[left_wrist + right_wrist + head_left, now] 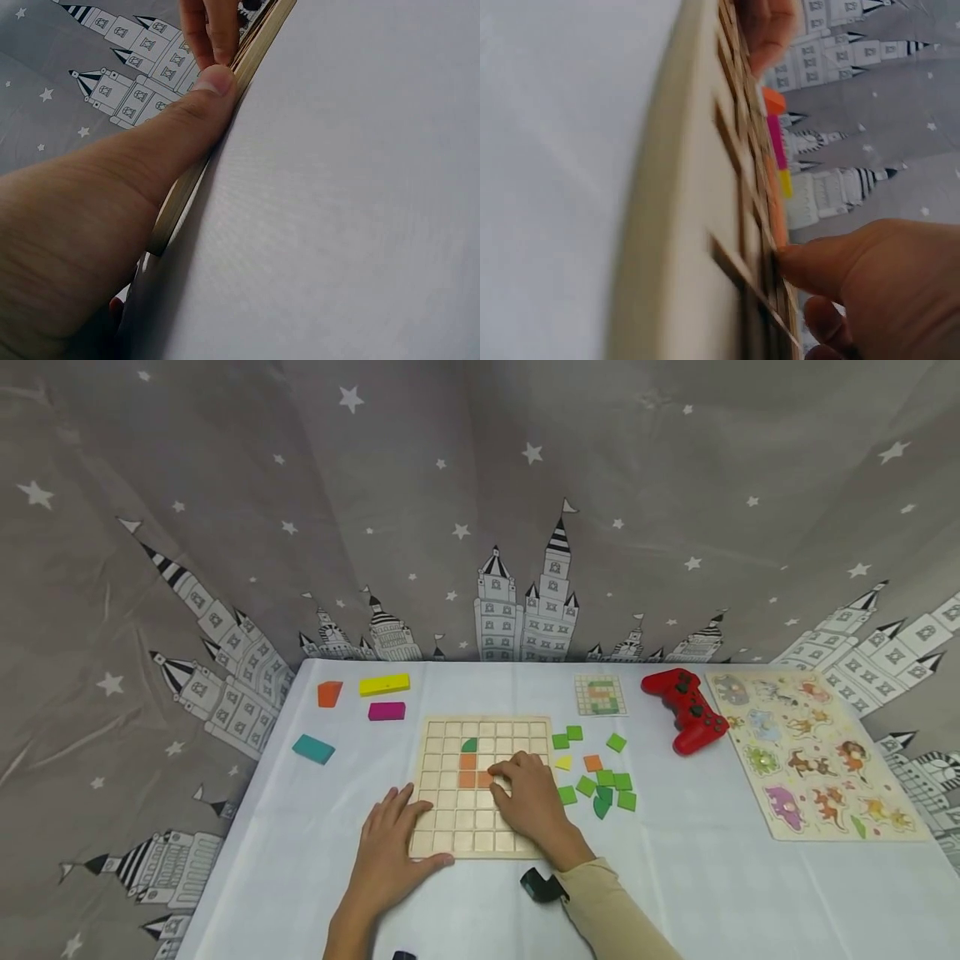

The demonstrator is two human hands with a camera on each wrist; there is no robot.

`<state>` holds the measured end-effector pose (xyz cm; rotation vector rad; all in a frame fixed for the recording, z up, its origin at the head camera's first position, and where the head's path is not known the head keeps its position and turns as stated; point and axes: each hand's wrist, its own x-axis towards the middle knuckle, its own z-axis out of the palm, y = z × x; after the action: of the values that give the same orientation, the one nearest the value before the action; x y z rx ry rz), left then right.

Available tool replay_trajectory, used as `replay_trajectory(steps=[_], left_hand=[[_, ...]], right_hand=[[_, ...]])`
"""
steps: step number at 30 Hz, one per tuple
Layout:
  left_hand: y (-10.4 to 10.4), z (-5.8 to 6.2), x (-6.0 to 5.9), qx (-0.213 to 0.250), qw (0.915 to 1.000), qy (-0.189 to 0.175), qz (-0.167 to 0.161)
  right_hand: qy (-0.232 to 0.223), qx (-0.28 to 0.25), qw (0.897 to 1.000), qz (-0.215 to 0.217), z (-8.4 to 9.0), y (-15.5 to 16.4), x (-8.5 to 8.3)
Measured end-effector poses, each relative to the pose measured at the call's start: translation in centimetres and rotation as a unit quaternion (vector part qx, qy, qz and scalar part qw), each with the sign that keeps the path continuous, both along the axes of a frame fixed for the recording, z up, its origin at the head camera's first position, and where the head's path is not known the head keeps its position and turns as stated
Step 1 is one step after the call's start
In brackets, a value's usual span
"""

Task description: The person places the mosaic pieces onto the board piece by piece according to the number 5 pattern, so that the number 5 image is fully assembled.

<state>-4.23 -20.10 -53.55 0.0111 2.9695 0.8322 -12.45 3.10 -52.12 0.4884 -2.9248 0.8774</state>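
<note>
A wooden grid board [442, 818] lies on the table. Set in its cells are a green quarter-round tile [469, 745] and two orange square tiles [468, 762] in a column. A third orange tile [484, 779] is beside the lower one, with the thumb and index finger of my right hand [531, 800] pinching at its right side. My left hand [386, 852] rests at the board's near left corner, fingers along the left edge and thumb at the front edge. In the left wrist view, the thumb [187, 112] lies against the board's side.
Loose green square tiles [586, 786], an orange tile [593, 763] and a yellow piece [562, 762] lie right of the board. Behind them are a pattern card [600, 695], a red game controller [685, 710] and an animal puzzle [810, 760]. Coloured blocks [385, 685] stand back left.
</note>
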Motion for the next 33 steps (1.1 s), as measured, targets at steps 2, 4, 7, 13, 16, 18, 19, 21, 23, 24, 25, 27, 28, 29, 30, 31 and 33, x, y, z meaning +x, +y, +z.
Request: replay_trajectory(steps=[2, 4, 7, 13, 16, 18, 19, 21, 23, 24, 25, 27, 28, 29, 30, 31, 33], left_hand=[[-0.1, 0.0, 0.1, 0.003, 1.0000, 0.004, 0.002], [-0.2, 0.1, 0.0, 0.004, 0.9999, 0.009, 0.003], [-0.3, 0.1, -0.1, 0.002, 0.9999, 0.012, 0.006], [-0.1, 0.0, -0.4, 0.000, 1.0000, -0.008, 0.006], [-0.1, -0.1, -0.3, 0.002, 0.9999, -0.011, 0.007], [-0.1, -0.1, -0.1, 0.003, 0.9999, -0.011, 0.009], [-0.1, -0.1, 0.0, 0.003, 0.9999, -0.012, 0.009], [-0.1, -0.1, 0.1, 0.004, 0.9999, -0.010, 0.009], [0.0, -0.2, 0.1, 0.004, 0.9999, -0.007, 0.009], [0.0, -0.2, 0.1, 0.003, 0.9999, -0.005, 0.008], [0.0, -0.2, 0.1, 0.004, 1.0000, -0.004, 0.008], [0.0, -0.2, 0.1, 0.006, 1.0000, -0.002, 0.007], [0.0, -0.2, 0.1, 0.006, 1.0000, -0.001, 0.007], [0.0, -0.1, 0.1, 0.006, 1.0000, 0.000, 0.006], [0.0, -0.1, 0.1, 0.005, 1.0000, 0.000, 0.006], [0.0, -0.1, 0.1, 0.005, 1.0000, 0.000, 0.005], [0.0, -0.1, 0.1, 0.004, 1.0000, 0.001, 0.005]], right_hand=[[-0.005, -0.004, 1.000, -0.002, 0.1, 0.6, -0.1], [-0.014, -0.011, 1.000, -0.012, 0.3, 1.6, -0.5], [-0.037, -0.025, 0.998, -0.042, 0.8, 4.1, -1.4], [-0.068, -0.022, 0.990, -0.122, 1.3, 10.4, -2.9], [-0.069, -0.005, 0.990, -0.125, 0.9, 12.2, -3.2], [-0.071, 0.007, 0.989, -0.127, 0.5, 12.6, -3.4], [-0.071, 0.010, 0.989, -0.132, 0.4, 12.6, -3.5], [-0.070, 0.013, 0.986, -0.148, 0.1, 12.4, -3.8], [-0.066, 0.013, 0.984, -0.167, -0.1, 12.1, -4.0], [-0.064, 0.009, 0.982, -0.175, -0.1, 12.0, -4.0], [-0.063, 0.004, 0.982, -0.180, 0.0, 12.0, -4.1], [-0.068, -0.006, 0.981, -0.181, 0.1, 12.0, -4.0], [-0.072, -0.010, 0.981, -0.178, 0.2, 12.1, -4.0], [-0.077, -0.013, 0.982, -0.173, 0.3, 12.2, -4.0], [-0.083, -0.016, 0.982, -0.167, 0.3, 12.3, -3.9], [-0.088, -0.017, 0.983, -0.161, 0.4, 12.4, -3.9], [-0.096, -0.014, 0.984, -0.149, 0.3, 12.5, -4.0]])
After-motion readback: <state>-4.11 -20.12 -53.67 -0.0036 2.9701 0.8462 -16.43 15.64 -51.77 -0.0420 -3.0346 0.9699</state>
